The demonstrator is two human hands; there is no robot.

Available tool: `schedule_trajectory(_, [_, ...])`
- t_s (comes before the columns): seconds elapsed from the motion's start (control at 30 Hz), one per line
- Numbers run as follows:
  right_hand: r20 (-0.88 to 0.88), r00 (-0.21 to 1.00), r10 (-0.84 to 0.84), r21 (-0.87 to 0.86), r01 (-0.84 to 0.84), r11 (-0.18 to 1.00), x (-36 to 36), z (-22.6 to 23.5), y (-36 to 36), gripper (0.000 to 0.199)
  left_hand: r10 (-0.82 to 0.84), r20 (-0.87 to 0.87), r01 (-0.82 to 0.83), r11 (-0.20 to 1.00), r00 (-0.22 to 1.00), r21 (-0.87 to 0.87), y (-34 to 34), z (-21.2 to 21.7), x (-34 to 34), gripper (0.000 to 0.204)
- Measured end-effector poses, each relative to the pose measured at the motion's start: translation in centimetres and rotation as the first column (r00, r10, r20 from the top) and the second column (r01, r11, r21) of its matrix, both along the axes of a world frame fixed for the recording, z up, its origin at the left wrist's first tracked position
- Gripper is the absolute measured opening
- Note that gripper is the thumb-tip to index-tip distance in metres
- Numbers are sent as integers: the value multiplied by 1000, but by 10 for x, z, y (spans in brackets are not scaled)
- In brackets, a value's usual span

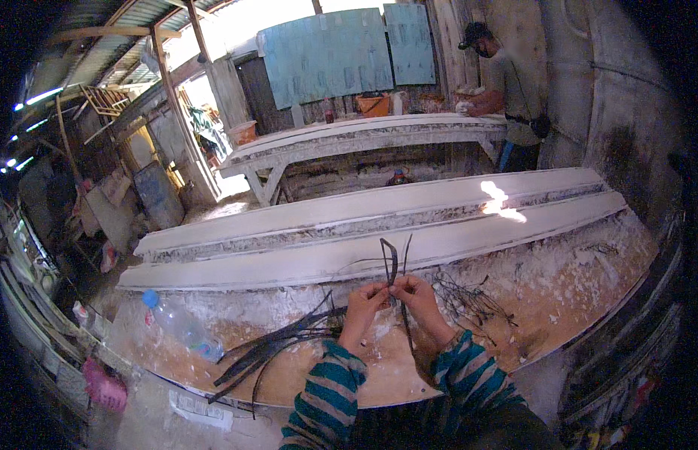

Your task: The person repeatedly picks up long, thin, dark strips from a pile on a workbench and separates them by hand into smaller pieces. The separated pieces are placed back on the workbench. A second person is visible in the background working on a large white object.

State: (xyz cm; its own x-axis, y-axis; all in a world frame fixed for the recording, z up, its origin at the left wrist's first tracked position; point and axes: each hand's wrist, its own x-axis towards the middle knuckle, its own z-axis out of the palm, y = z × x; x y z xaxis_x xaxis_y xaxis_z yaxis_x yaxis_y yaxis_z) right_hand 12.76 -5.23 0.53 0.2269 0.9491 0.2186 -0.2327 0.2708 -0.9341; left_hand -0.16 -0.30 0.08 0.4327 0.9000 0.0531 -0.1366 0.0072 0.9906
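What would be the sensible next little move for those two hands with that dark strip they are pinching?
Probably to pull the dark strip apart a little further. The left hand and the right hand pinch it close together at its lower end, and above them it already forks into thin strands. A pile of strips lies to the left on the workbench.

Counts around the two hands

Two hands, left hand (361,303) and right hand (418,294); one plastic bottle (178,325) left of them; two long white mouldings (379,217) beyond; one other person (510,94) far beyond.

Head view; looks down, close
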Motion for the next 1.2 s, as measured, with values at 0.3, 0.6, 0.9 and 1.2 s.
schedule_trajectory(0.3, [40,999,-22,41,21,999,3,-9,8,7,-26,62,28,999,998,-34,-4,8,-2,24])
schedule_trajectory(0.6, [79,997,-9,61,4,998,-2,3,4,22,-80,-137,98,987,987,129,-1,10,-8,19])
schedule_trajectory(0.9, [552,719,-423,361,252,898,36,14,5,59,-91,-450,244,924,888,295,-4,17,-11,21])
schedule_trajectory(1.2, [488,730,-479,370,324,871,47,9,9,38,-516,-252,536,844,819,13,-12,27,-17,21])
